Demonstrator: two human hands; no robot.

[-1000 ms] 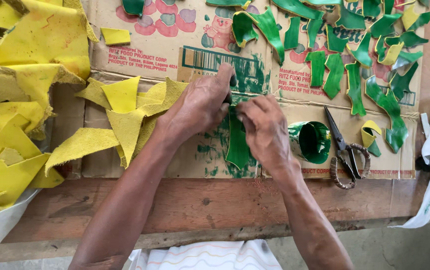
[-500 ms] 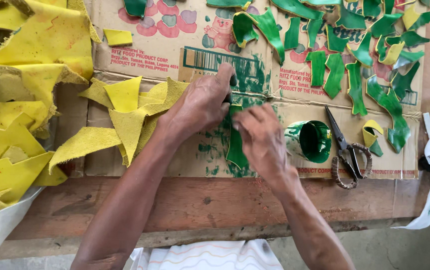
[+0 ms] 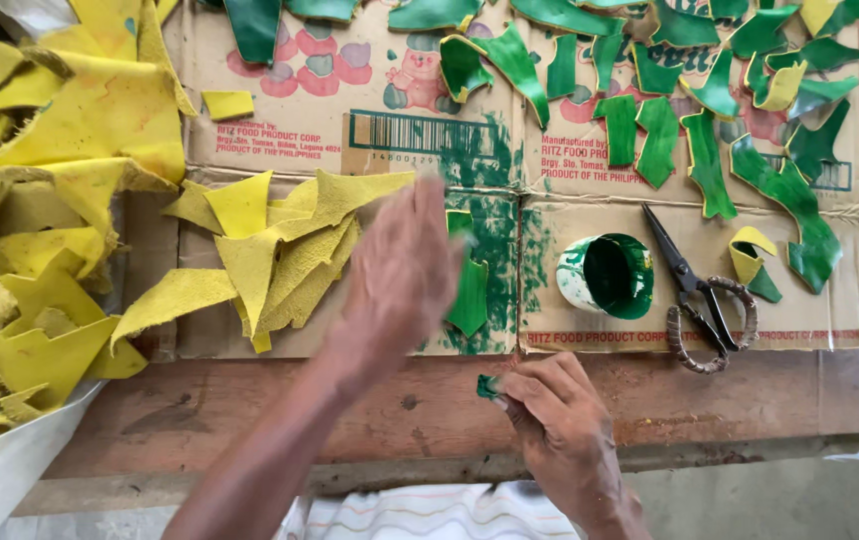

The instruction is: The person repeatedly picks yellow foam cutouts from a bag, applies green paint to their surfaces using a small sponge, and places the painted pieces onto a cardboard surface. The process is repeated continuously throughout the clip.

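A flattened cardboard sheet [image 3: 370, 110] covers the wooden bench [image 3: 250, 410]. On the sheet's left side and beyond lies a heap of yellow scraps [image 3: 80, 150]; along its far edge and right side lie the painted green pieces [image 3: 710, 120]. Near the sheet's front edge sits a cup of green paint [image 3: 607, 275], with scissors [image 3: 695, 290] just right of it. One freshly painted green piece [image 3: 470, 285] lies left of the cup — the left hand [image 3: 405, 270], blurred, fingers loose and grasping nothing, hovers just beside it. The right hand [image 3: 555, 420], in front of the sheet, pinches a small green-tipped dauber [image 3: 489, 388].
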